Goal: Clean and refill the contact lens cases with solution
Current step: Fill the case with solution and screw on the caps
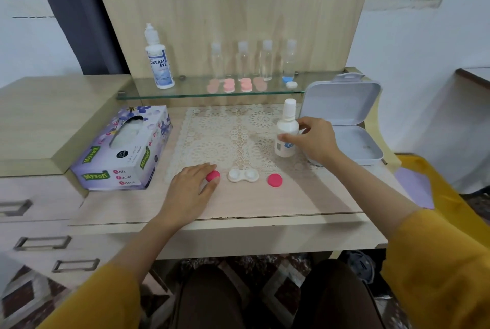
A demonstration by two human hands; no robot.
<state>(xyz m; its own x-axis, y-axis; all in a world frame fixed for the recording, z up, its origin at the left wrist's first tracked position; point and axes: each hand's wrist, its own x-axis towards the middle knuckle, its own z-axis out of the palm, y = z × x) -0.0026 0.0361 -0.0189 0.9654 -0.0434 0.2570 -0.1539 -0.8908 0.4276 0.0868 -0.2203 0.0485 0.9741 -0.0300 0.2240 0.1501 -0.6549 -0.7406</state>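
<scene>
A white contact lens case (243, 175) lies open near the front edge of the lace mat (233, 138), both wells uncapped. One pink cap (275, 180) lies to its right. My left hand (192, 189) rests flat on the desk, its fingertips touching the other pink cap (213, 176). My right hand (315, 140) grips a small white solution bottle (286, 130), capped and standing upright on the mat's right side.
A tissue box (124, 148) sits at the left. An open grey-white box (344, 122) stands at the right. The glass shelf (185, 90) holds a large solution bottle (158, 58), several clear bottles (266, 61) and several pink lens cases (236, 85).
</scene>
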